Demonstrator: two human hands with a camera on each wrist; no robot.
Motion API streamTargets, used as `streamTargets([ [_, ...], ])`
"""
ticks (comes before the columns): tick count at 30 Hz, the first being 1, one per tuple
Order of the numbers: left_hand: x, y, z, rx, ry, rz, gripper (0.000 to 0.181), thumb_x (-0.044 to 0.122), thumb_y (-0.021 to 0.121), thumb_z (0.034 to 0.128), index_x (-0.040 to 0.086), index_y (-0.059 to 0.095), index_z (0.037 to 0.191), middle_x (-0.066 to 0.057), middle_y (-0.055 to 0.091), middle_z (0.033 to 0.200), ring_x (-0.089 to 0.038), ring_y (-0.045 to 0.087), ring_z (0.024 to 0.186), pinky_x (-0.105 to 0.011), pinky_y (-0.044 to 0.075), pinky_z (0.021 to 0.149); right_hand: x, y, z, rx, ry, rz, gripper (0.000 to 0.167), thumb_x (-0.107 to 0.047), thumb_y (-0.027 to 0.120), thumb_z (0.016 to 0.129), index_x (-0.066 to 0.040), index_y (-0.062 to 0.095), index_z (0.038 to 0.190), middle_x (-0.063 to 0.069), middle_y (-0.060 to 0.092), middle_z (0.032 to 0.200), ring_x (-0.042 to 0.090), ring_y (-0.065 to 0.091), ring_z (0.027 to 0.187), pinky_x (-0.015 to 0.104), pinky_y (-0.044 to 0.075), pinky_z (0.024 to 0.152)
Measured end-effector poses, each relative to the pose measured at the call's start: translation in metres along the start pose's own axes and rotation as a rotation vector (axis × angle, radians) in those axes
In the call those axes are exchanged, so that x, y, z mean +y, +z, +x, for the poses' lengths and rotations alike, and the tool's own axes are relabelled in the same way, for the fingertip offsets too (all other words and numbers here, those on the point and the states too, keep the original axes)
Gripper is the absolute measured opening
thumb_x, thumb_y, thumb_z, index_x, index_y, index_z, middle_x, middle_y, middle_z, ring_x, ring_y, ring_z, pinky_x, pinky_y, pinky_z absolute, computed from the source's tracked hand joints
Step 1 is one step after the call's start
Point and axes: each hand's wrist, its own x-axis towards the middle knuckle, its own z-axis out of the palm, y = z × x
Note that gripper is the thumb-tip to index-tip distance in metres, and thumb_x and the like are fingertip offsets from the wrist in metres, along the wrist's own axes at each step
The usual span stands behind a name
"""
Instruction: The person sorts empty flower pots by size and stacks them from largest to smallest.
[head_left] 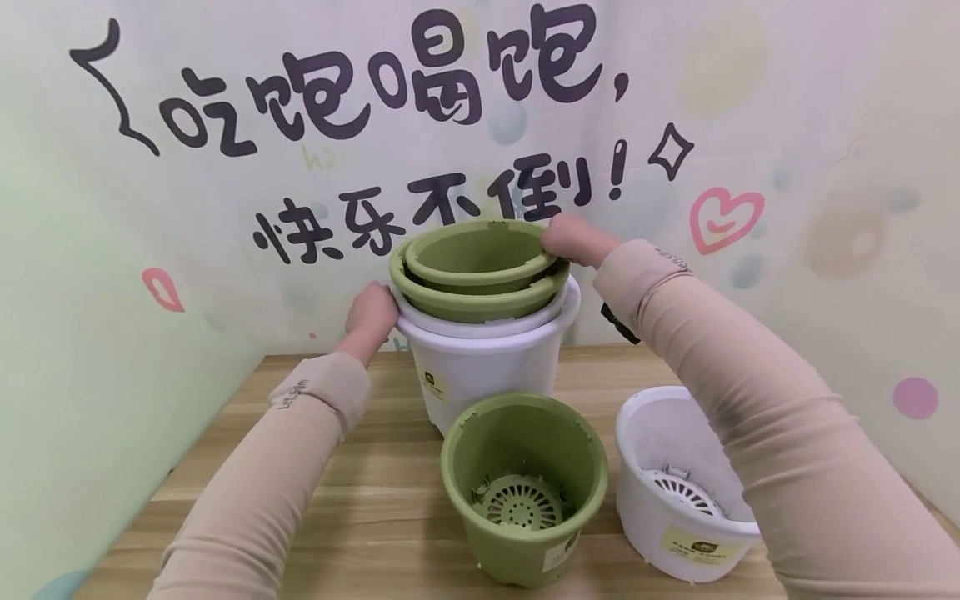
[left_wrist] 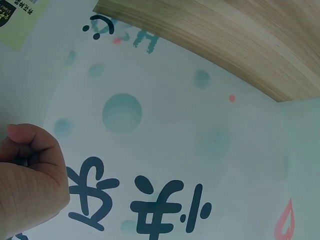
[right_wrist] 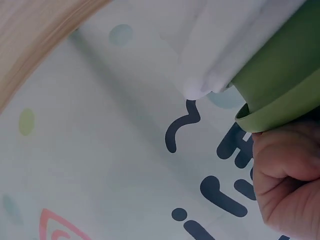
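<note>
Holding the big white pot (head_left: 491, 375) by its rim with the left hand (head_left: 372, 312), and pinching the edge of the top green pot (head_left: 480, 252) with the right hand (head_left: 577, 239), high in a stack at the back of the tabletop (head_left: 360, 483), behind a loose green pot (head_left: 517, 546) and a smaller white pot (head_left: 648, 525).

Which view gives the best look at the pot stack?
The head view: it shows the stack from rims to base, partly behind the front green pot. The right wrist view catches a green rim and white sides; the left wrist view, just a white side with part of a label.
</note>
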Motion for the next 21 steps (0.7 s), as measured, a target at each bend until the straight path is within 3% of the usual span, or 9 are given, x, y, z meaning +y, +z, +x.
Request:
streamTargets([
  [3,0.001,0.0,0.001,-0.001,0.008,0.001,0.045,0.025,0.018,0.1008,-0.001,0.053,0.106,-0.018,0.059,0.094,-0.023,0.055,0.063,-0.028,0.048,0.052,0.003,0.001,0.008,-0.016,-0.057,-0.16,0.013,-0.005,0.038,0.073,-0.012,0.041,0.063,0.007,0.05,0.069,0.02,0.048,0.058,0.033,0.044,0.055],
  [5,0.001,0.001,0.002,-0.001,0.006,0.002,0.045,0.025,0.017,0.1008,-0.001,0.053,0.106,-0.018,0.059,0.094,-0.023,0.055,0.063,-0.028,0.048,0.052,-0.003,-0.001,0.003,-0.027,-0.073,-0.251,0.015,-0.005,0.039,0.074,-0.013,0.043,0.062,0.007,0.052,0.071,0.022,0.05,0.065,0.035,0.046,0.063],
  [7,0.001,0.001,0.002,-0.002,0.005,0.002,0.046,0.025,0.017,0.1007,-0.002,0.054,0.106,-0.019,0.059,0.094,-0.023,0.055,0.062,-0.029,0.049,0.051,-0.017,-0.007,-0.014,-0.063,-0.024,-0.273,0.015,-0.005,0.039,0.077,-0.011,0.044,0.065,0.008,0.052,0.077,0.023,0.051,0.073,0.037,0.046,0.07],
  [12,0.0,0.002,0.002,-0.003,0.007,0.003,0.045,0.025,0.018,0.1006,-0.002,0.054,0.104,-0.018,0.059,0.094,-0.023,0.055,0.062,-0.029,0.049,0.051,-0.03,-0.007,-0.041,-0.023,0.016,-0.318,0.013,-0.005,0.043,0.076,-0.013,0.044,0.066,0.007,0.053,0.081,0.021,0.049,0.073,0.032,0.044,0.064],
  [16,0.001,0.001,0.002,-0.002,0.002,0.0,0.044,0.026,0.018,0.1006,-0.001,0.053,0.105,-0.018,0.059,0.094,-0.023,0.055,0.062,-0.029,0.048,0.051,-0.033,-0.003,-0.045,0.018,0.02,-0.372,0.01,-0.004,0.046,0.074,-0.012,0.046,0.067,0.009,0.057,0.086,0.02,0.051,0.074,0.033,0.046,0.062],
  [21,0.001,0.0,0.001,0.001,-0.005,-0.004,0.044,0.026,0.018,0.1006,-0.001,0.053,0.105,-0.019,0.059,0.096,-0.023,0.054,0.06,-0.029,0.048,0.05,-0.033,-0.005,-0.045,0.02,0.005,-0.356,0.013,-0.003,0.044,0.074,-0.012,0.042,0.065,0.009,0.055,0.084,0.02,0.05,0.073,0.033,0.045,0.063],
])
